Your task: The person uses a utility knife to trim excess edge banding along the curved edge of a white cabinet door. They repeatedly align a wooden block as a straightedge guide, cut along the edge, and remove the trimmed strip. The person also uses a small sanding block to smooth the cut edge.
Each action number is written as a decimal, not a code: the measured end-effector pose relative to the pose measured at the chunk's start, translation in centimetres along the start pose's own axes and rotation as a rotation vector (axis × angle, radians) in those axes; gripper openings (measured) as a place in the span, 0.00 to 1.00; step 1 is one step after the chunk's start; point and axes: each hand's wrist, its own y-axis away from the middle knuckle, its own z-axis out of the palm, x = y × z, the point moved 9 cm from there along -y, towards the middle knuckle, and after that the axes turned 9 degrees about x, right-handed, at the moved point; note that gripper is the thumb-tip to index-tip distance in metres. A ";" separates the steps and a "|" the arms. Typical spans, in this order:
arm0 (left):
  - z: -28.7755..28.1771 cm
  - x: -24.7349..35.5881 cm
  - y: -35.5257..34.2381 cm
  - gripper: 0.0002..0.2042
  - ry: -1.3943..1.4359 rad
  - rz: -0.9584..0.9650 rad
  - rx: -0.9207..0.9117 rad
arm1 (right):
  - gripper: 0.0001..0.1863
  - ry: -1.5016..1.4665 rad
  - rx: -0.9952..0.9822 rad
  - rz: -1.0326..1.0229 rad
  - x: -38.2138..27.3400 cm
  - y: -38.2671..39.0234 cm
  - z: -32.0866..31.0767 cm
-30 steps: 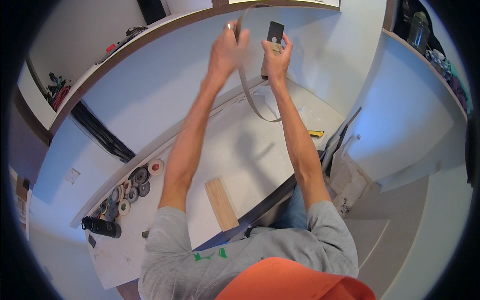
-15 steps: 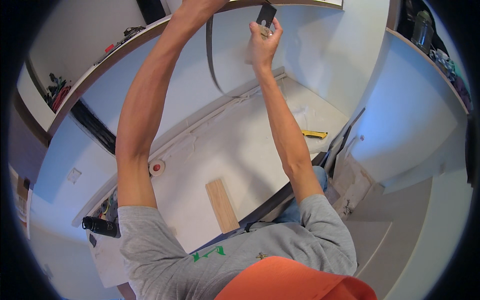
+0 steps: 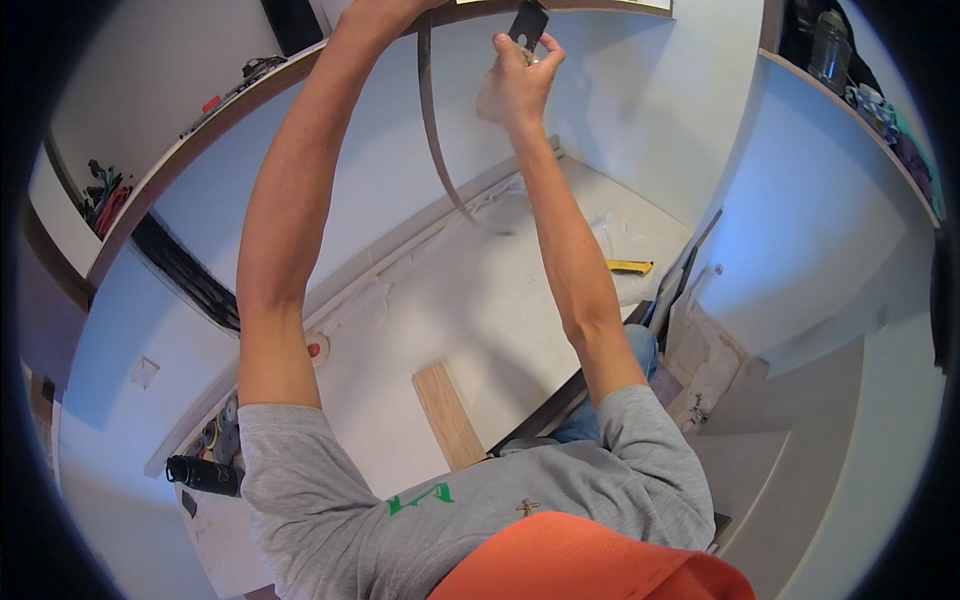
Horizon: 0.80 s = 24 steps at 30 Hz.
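My right hand [image 3: 518, 88] is raised at the top, its thumb and fingers closed on a flat black plate with a round hole [image 3: 528, 28]. The plate's upper end is at the brown front edge of a shelf [image 3: 580, 8]. Farther left, my left hand [image 3: 388, 12] reaches up to the same edge; its fingers are cut off by the picture's top, so their hold is hidden. Between my arms a long, thin dark strip [image 3: 432, 130] hangs from near the left hand, curving down toward the white surface below.
On the white surface [image 3: 490, 310] lie a wooden board [image 3: 447, 412], a yellow utility knife [image 3: 630, 267] and a roll of tape [image 3: 316, 350] partly behind my left arm. A black bottle [image 3: 203, 474] lies at lower left. Black cables [image 3: 185, 258] run along the left wall.
The hanging strip has swung, its lower end now lower and farther right. My right hand and the black plate have shifted slightly up and left. The whole view has tilted a little.
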 end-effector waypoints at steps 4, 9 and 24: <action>0.0 0.3 -0.6 0.11 -0.035 -0.021 -0.142 | 0.36 0.047 -0.014 -0.020 -0.4 -0.4 0.3; 1.8 2.4 -1.3 0.09 -0.309 0.139 -0.276 | 0.35 0.107 0.005 -0.027 -0.2 -1.2 0.5; 11.3 2.6 -0.5 0.06 -0.050 0.291 -0.108 | 0.15 -0.255 -0.067 0.184 3.8 -6.2 0.8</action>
